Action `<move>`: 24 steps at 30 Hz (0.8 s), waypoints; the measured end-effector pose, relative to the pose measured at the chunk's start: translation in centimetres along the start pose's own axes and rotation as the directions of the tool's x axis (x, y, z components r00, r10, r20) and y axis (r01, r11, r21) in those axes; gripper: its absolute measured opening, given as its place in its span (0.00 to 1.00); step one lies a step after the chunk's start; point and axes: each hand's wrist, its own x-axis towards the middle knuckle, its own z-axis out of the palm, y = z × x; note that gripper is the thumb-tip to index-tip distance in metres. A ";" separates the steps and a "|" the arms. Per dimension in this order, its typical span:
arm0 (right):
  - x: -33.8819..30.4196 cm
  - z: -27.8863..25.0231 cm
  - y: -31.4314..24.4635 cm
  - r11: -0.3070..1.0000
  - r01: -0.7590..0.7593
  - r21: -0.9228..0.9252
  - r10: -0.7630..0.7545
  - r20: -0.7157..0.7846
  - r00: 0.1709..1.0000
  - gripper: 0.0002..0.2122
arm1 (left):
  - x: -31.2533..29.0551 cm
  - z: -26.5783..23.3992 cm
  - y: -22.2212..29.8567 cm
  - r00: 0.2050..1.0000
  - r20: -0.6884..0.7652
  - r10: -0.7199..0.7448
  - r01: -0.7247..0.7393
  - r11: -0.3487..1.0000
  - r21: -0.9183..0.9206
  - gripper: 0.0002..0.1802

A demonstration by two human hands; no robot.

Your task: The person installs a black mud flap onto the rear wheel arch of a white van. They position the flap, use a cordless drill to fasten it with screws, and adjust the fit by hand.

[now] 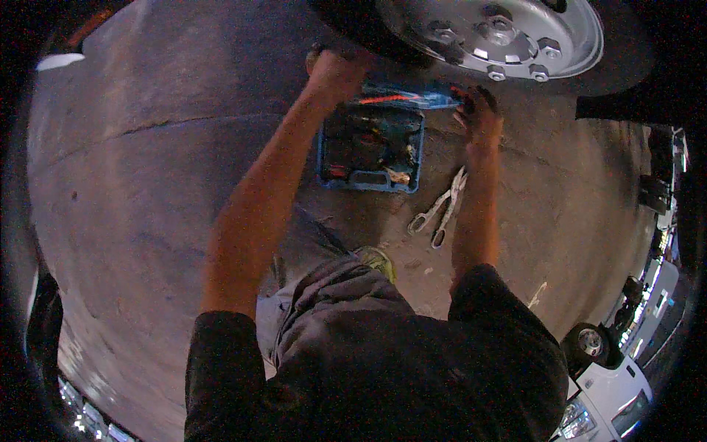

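- The blue case (420, 155) lies open on the floor (162, 191) ahead of the person, with dark contents and a few paler items inside, too blurred to name.
- Its lid (440, 100), blue with a red-orange streak, stands raised along the far side of the case, between the two hands.
- The left hand (340, 72) is beyond the case's far left corner, near the lid's left end; its fingers are in shadow, so I cannot tell whether they are closed or holding anything.
- The right hand (482, 118) is at the lid's right end with its fingers bent; I cannot tell whether they grip the edge or only touch it.
- Metal shears (447, 208) with looped handles lie on the floor right of the case, beside the right forearm, handles toward the person.
- A large wheel (471, 46) with a silver rim and nuts stands just beyond the lid.
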 end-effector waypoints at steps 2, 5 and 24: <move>-0.4 0.0 2.2 0.988 0.136 0.071 -0.136 -0.006 0.991 0.20 | 1.2 -0.1 -0.2 0.993 -0.037 -0.116 0.112 0.989 -0.098 0.18; -2.1 0.0 8.4 0.951 0.263 -0.161 -0.277 -0.074 0.958 0.22 | 0.9 -0.4 -1.2 0.976 -0.169 -0.137 0.076 0.942 -0.327 0.20; 3.2 -0.8 24.0 0.673 0.010 -0.740 0.334 0.316 0.888 0.15 | -17.9 6.0 -11.5 0.831 -0.166 -0.531 0.398 0.776 -0.489 0.20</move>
